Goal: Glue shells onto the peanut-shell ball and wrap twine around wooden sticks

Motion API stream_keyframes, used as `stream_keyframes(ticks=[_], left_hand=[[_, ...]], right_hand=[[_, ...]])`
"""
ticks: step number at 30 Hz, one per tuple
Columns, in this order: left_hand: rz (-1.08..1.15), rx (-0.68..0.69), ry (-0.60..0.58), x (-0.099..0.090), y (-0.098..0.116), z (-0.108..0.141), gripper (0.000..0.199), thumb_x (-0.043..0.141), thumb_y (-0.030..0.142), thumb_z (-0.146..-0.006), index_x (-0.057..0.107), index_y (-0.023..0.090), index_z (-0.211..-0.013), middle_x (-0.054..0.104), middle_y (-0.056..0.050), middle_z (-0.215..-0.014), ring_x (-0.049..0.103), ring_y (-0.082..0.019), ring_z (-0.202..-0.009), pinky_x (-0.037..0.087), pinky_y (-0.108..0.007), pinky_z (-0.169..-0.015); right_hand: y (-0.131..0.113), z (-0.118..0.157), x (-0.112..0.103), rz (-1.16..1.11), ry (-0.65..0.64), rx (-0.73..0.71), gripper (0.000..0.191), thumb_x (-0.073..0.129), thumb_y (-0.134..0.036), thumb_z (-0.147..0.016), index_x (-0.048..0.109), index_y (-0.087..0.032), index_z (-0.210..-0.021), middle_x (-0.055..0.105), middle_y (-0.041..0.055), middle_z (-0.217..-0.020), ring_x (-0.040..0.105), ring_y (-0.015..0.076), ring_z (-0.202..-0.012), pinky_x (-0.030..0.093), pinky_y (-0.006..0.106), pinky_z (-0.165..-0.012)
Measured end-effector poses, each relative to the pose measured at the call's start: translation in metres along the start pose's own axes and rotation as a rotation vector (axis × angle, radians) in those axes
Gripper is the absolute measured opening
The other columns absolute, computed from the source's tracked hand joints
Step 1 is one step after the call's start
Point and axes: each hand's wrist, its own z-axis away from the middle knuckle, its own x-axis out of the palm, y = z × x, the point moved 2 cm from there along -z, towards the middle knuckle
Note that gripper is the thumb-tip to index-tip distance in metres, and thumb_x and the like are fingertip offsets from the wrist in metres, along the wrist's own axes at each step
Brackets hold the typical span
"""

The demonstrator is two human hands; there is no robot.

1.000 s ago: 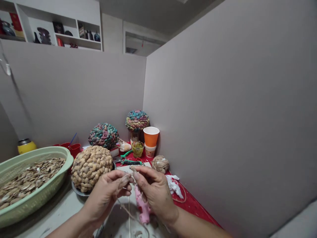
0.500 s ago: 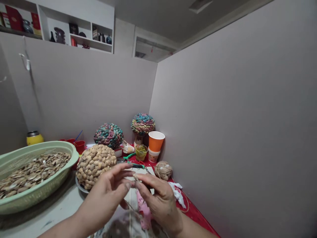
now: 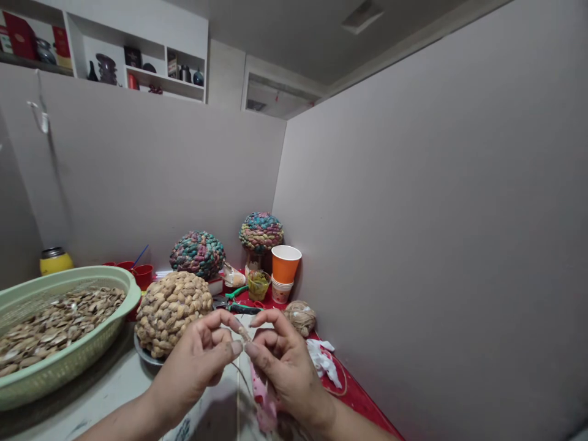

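both hands (image 3: 199,358) (image 3: 291,367) pinch a small tan piece (image 3: 245,334); any lettering on one red box (image 3: 21,38) is illegible.

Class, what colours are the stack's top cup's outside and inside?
The top cup is orange outside and white inside, seen best in the head view.

You're in what looks like a craft workshop: shells (image 3: 64,324) fill a lower-left basket (image 3: 132,295); pliers (image 3: 245,310) and twine (image 3: 301,318) lie lower centre.

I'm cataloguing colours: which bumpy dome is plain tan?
The front dome, just beyond the left hand; the middle dome and the corner dome are multicoloured.
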Motion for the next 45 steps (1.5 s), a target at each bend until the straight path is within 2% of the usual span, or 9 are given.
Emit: stream_keyframes(ticks=[6, 11, 17, 21, 25, 28, 33, 38, 45], left_hand=[[0.143, -0.043, -0.042, 0.002, -0.008, 0.001, 0.018, 0.069, 0.029, -0.076, 0.057, 0.018, -0.084, 0.025, 0.011, -0.052, 0.01, -0.005, -0.046, 0.009, -0.02, -0.043], [0.096, 0.013, -0.056, 0.005, -0.01, 0.001, 0.024, 0.072, 0.037, -0.076, 0.062, 0.015, -0.082, 0.031, 0.01, -0.049, 0.014, -0.004, -0.044, 0.012, -0.021, -0.042], [0.015, 0.07, 0.034, 0.001, -0.017, 0.0, 0.029, 0.073, 0.042, -0.076, 0.062, 0.015, -0.075, 0.046, 0.006, -0.054, 0.022, -0.004, -0.044, 0.017, -0.019, -0.042], [-0.052, 0.153, 0.183, -0.009, -0.009, 0.001, 0.028, 0.075, 0.041, -0.074, 0.065, 0.015, -0.076, 0.049, 0.004, -0.059, 0.027, -0.005, -0.048, 0.021, -0.017, -0.043], [-0.128, 0.23, 0.279, -0.017, 0.004, 0.002, 0.024, 0.075, 0.038, -0.074, 0.069, 0.015, -0.077, 0.049, 0.004, -0.057, 0.03, -0.005, -0.048, 0.024, -0.016, -0.043], [-0.138, 0.26, 0.272, -0.019, 0.008, 0.002, 0.022, 0.076, 0.037, -0.073, 0.07, 0.015, -0.076, 0.049, 0.004, -0.056, 0.031, -0.005, -0.047, 0.026, -0.016, -0.043], [-0.085, 0.252, 0.218, -0.018, 0.009, 0.003, 0.022, 0.075, 0.036, -0.075, 0.072, 0.016, -0.084, 0.053, 0.001, -0.059, 0.032, -0.005, -0.047, 0.027, -0.017, -0.043], [-0.049, 0.208, 0.167, -0.019, 0.009, 0.002, 0.028, 0.074, 0.039, -0.076, 0.072, 0.017, -0.094, 0.054, -0.001, -0.066, 0.036, -0.006, -0.052, 0.028, -0.017, -0.047], [-0.065, 0.243, 0.148, -0.023, 0.005, 0.002, 0.036, 0.065, 0.036, -0.085, 0.061, 0.021, -0.117, 0.037, 0.005, -0.062, 0.027, -0.006, -0.051, 0.019, -0.019, -0.047]], right_hand=[[0.008, -0.002, 0.003, -0.219, -0.105, 0.047, 0.039, 0.071, -0.043, -0.08, 0.04, -0.024, -0.091, 0.052, -0.0119, -0.048, 0.037, 0.0038, -0.033, 0.03, 0.011, -0.036], [0.01, -0.003, 0.006, -0.288, -0.165, 0.106, 0.041, 0.069, -0.047, -0.081, 0.037, -0.025, -0.095, 0.053, -0.0125, -0.045, 0.034, 0.0036, -0.028, 0.031, 0.011, -0.032], [0.001, -0.004, 0.009, -0.346, -0.25, 0.139, 0.049, 0.074, -0.049, -0.076, 0.036, -0.026, -0.099, 0.052, -0.0135, -0.047, 0.028, 0.0021, -0.028, 0.028, 0.01, -0.03], [-0.005, -0.005, 0.007, -0.183, -0.203, 0.185, 0.06, 0.083, -0.045, -0.064, 0.043, -0.024, -0.103, 0.054, -0.0112, -0.059, 0.033, 0.0021, -0.033, 0.028, 0.012, -0.031], [-0.013, -0.005, 0.006, 0.196, -0.053, 0.063, 0.031, 0.073, -0.043, -0.076, 0.055, -0.017, -0.081, 0.05, -0.0067, -0.058, 0.037, 0.0048, -0.045, 0.029, 0.016, -0.042], [-0.016, -0.003, 0.007, 0.37, -0.025, -0.052, 0.032, 0.063, -0.042, -0.084, 0.057, -0.015, -0.069, 0.049, -0.0033, -0.057, 0.042, 0.0079, -0.052, 0.032, 0.02, -0.049], [-0.016, -0.001, 0.006, 0.361, -0.082, -0.075, 0.036, 0.056, -0.047, -0.088, 0.058, -0.015, -0.071, 0.051, -0.0018, -0.059, 0.043, 0.0095, -0.054, 0.032, 0.022, -0.051], [-0.015, -0.002, 0.003, 0.343, -0.072, -0.041, 0.04, 0.056, -0.053, -0.087, 0.058, -0.015, -0.073, 0.051, -0.0016, -0.059, 0.041, 0.0097, -0.053, 0.031, 0.022, -0.05], [-0.012, -0.004, 0.004, 0.346, -0.068, -0.057, 0.043, 0.054, -0.055, -0.087, 0.057, -0.015, -0.072, 0.05, -0.0014, -0.058, 0.042, 0.0101, -0.054, 0.032, 0.022, -0.051]])
